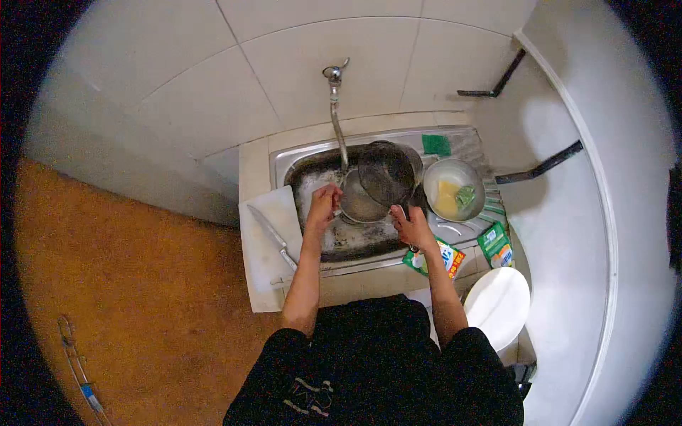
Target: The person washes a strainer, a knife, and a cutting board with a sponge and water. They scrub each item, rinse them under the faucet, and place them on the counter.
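Note:
My right hand [413, 227] is closed around the handle of a round, dark mesh strainer [384, 175], which is tilted over the sink. Beneath the strainer, partly hidden by it, is a round metal bowl [362, 207]. At the bowl's left side my left hand [325, 204] has its fingers curled on the rim. Both hands are over the stained steel sink [348, 245]. The faucet's flexible spout [338, 128] hangs down just behind the bowl; whether water runs from it is hard to make out.
On the right drainboard stands a bowl [452, 167] with a yellow sponge and a green item. Behind it lies a green scouring pad [436, 145]. Green packets [495, 245] and a white plate [499, 304] are nearer me. A knife [273, 235] rests on the left cutting board [263, 263].

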`<state>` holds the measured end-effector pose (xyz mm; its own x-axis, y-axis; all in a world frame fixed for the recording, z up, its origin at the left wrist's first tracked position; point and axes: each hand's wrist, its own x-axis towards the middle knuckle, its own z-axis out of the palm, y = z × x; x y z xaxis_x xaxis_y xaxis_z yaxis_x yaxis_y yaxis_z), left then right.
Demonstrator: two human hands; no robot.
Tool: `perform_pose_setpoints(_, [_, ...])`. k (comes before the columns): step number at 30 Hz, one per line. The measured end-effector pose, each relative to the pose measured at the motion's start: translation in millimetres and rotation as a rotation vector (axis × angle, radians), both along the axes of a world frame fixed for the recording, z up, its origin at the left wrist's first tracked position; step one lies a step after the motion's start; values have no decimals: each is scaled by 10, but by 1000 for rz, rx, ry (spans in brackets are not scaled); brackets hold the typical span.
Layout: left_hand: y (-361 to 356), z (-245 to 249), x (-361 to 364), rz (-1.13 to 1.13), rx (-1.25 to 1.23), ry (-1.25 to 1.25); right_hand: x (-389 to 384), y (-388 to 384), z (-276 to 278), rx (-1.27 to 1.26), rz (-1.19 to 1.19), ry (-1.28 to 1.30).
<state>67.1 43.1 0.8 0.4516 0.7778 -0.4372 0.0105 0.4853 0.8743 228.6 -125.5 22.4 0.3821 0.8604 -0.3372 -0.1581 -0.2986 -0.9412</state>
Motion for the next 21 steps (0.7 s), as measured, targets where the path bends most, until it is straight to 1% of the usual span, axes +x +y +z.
perform_pose_setpoints(1, [21, -17, 22, -30, 50, -1, 18, 12, -5, 57, 1, -421])
perform_pose_setpoints(2, [39, -35, 45, -58, 102, -2, 26, 4, -9, 247, -60, -761])
perform_pose_setpoints(3, [42, -47, 73, -72, 103, -7, 3, 15, -22, 244, -73, -767])
perform_pose_setpoints(5, [5, -88, 109, -83, 51, -50, -41, -8, -157, 109, -223, -1017])
perform_pose_setpoints(6, [-18, -57, 135, -96, 50, -56, -57, -12, -154, -15, -194, -1060])
perform_pose_setpoints(7, [-62, -34, 137, -134, 104, 0, -65, -69, -147, -24, -204, -1062])
perform_pose_setpoints(8, [-93, -5, 129, -173, 161, 56, -73, -130, -134, -168, -95, -1084])
perform_pose_setpoints(9, [-85, -62, 129, -187, 167, 51, -93, -143, -39, -306, 10, -1102])
perform_pose_setpoints(10, [-92, -152, 118, -199, 108, 65, -142, -160, 26, -314, -5, -1102])
perform_pose_setpoints(11, [-93, -245, 118, -209, 46, 77, -201, -180, 82, -276, -84, -1126])
perform_pose_setpoints(12, [-111, -250, 109, -221, 40, 73, -250, -214, 109, -242, -159, -1149])
perform_pose_setpoints(15, [-197, -253, 30, -315, 99, 26, -306, -221, 45, -284, -193, -1111])
perform_pose_setpoints(16, [-234, -234, 29, -323, 79, 12, -323, -251, 106, -333, -109, -1107])
perform_pose_setpoints(18, [-326, -286, 0, -371, 56, 0, -449, -307, -18, -357, -149, -1101])
perform_pose_setpoints(19, [-336, -377, 21, -396, 36, -19, -496, -272, 24, -352, -172, -1111])
perform_pose_setpoints(20, [-340, -469, 55, -425, 13, -37, -561, -287, 62, -408, -226, -1088])
perform_pose_setpoints(21, [-401, -447, 44, -470, 6, -33, -656, -324, 139, -438, -263, -1075])
